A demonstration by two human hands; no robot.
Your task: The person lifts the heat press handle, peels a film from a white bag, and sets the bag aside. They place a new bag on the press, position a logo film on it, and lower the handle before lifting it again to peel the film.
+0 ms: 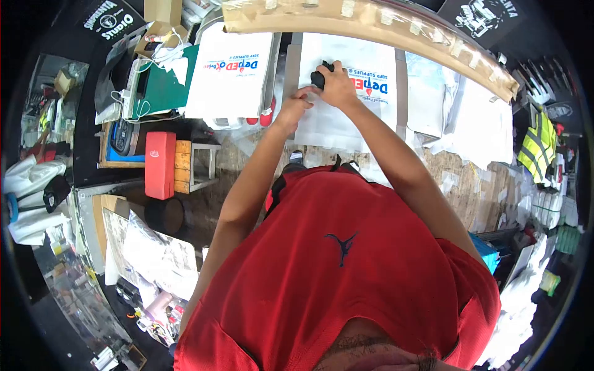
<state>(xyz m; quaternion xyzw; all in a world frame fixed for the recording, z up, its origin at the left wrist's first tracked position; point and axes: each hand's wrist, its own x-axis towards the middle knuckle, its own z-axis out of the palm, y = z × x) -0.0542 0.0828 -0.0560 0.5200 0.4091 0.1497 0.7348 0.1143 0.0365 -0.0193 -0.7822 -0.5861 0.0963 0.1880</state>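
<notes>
My right hand [338, 88] is closed around a small black object [318, 78]; its exact kind is hidden by my fingers. It rests on a white printed sheet bag [314, 127] with blue and red "DepED" lettering. Just to the left, my left hand [293, 114] lies over the sheet's left edge. Its index finger stretches toward the black object and my right hand, and the other fingers are partly curled. I see nothing held in the left hand.
A stack of similar white printed bags [229, 80] stands at the left. A long cardboard roll or box [383, 21], taped along its side, spans the back. White plastic sheets [476, 123] lie at right. A red box [160, 165] sits beside a wooden stool [183, 166].
</notes>
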